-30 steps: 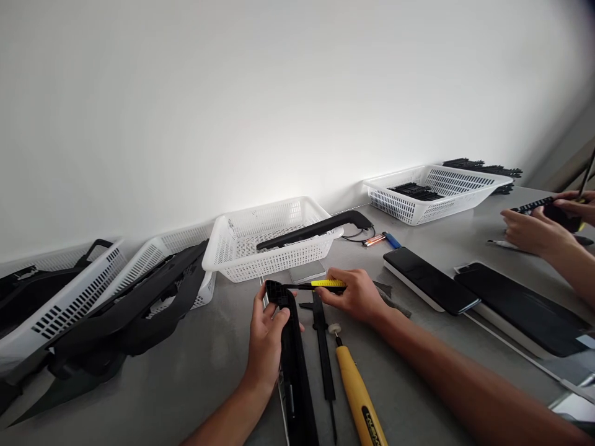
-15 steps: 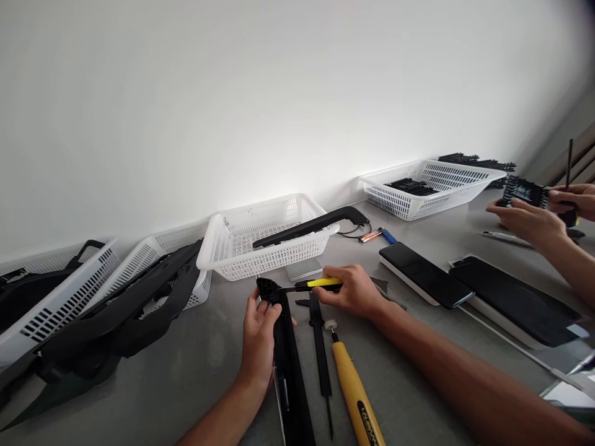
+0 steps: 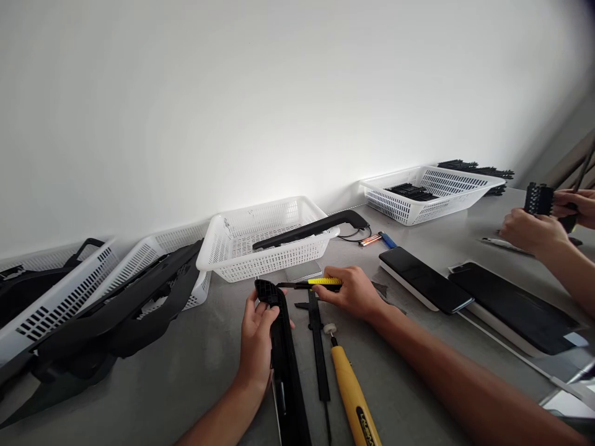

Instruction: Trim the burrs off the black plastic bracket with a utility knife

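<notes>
My left hand point(image 3: 258, 331) is closed around a long black plastic part point(image 3: 289, 378), its ribbed, hollow end tilted up toward me. In my right hand point(image 3: 356, 291) is a yellow and black utility knife point(image 3: 324, 284), its blade pointing left at the edge of the part's upper end; whether it touches is hard to tell. Beneath the knife lies a black caliper point(image 3: 319, 347) on the grey table. Next to it is a yellow rotary tool point(image 3: 352, 393) with a small round pale tip.
Ahead, a white basket point(image 3: 264, 266) has a similar black part point(image 3: 311, 230) across its rim. Larger black parts point(image 3: 121, 310) lie in baskets at left. Two dark phone-like devices point(image 3: 425, 279) rest at right. A co-worker's hands point(image 3: 534, 229) hold a black toothed piece near another basket point(image 3: 409, 214).
The knife's blade has shifted slightly, and the black part has turned a little in my left hand. The co-worker has tipped the toothed piece upright.
</notes>
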A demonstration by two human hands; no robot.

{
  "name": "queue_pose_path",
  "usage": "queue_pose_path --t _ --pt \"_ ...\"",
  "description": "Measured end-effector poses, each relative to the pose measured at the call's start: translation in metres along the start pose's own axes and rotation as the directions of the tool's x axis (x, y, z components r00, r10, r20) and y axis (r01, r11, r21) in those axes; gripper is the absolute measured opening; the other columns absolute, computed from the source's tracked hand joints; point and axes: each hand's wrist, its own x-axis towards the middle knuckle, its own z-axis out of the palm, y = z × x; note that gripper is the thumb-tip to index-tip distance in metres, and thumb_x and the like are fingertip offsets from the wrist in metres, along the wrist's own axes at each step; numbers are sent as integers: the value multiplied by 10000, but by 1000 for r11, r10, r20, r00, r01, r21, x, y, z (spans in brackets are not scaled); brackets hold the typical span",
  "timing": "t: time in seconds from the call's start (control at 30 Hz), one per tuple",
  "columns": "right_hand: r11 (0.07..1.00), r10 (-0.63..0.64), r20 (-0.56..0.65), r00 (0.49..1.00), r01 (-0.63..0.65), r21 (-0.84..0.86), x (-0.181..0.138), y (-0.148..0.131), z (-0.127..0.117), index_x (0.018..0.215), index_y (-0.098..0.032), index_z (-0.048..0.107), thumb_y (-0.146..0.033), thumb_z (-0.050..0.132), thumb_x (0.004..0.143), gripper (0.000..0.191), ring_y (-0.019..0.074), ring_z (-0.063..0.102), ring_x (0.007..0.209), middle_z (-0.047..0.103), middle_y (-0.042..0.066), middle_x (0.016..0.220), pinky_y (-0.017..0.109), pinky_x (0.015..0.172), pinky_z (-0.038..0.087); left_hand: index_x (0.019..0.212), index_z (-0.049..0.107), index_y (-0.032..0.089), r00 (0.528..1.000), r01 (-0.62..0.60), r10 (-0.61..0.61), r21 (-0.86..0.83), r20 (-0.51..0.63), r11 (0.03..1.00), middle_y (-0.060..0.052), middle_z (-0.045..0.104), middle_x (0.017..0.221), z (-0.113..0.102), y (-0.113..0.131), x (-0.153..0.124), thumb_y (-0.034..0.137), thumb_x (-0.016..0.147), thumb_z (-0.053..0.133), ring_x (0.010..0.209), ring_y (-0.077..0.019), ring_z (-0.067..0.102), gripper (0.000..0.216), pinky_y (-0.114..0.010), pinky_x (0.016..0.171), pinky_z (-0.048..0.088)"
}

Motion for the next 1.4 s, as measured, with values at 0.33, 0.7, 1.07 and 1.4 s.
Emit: queue_pose_path --t 0.33,0.7,1.07,1.4 --pt "997 -33 89 995 27 72 -1 -4 0 682 -194 572 -512 637 884 383 100 386 541 524 -26 576 257 568 263 1279 566 239 999 6 -5 39 -43 999 -25 761 996 1 -1 0 393 824 746 625 -131 657 513 -201 478 450" --pt "998 -45 122 991 38 59 1 -4 -2 637 -196 510 -450 667 829 355 91 347 535 449 -43 552 239 559 256 1219 615 212 996 54 -53 14 -67 998 1 695 717 -2 0 1 419 817 650 555 -148 564 454 -212 462 418" --pt "1000 -14 55 998 14 8 3 -1 -3 645 -200 501 -518 634 881 419 92 312 515 423 -48 541 248 544 245 1020 597 224 999 51 -51 -20 -16 999 16 669 674 -4 -3 0 330 765 650 561 -145 569 282 -217 505 450" --pt "996 -69 134 989 61 61 1 0 -3 630 -196 482 -417 664 804 334 90 306 551 393 -54 557 242 554 244 921 563 233 995 90 -92 -47 -45 995 42 630 626 -4 -3 1 333 740 662 480 -124 506 229 -211 455 400"
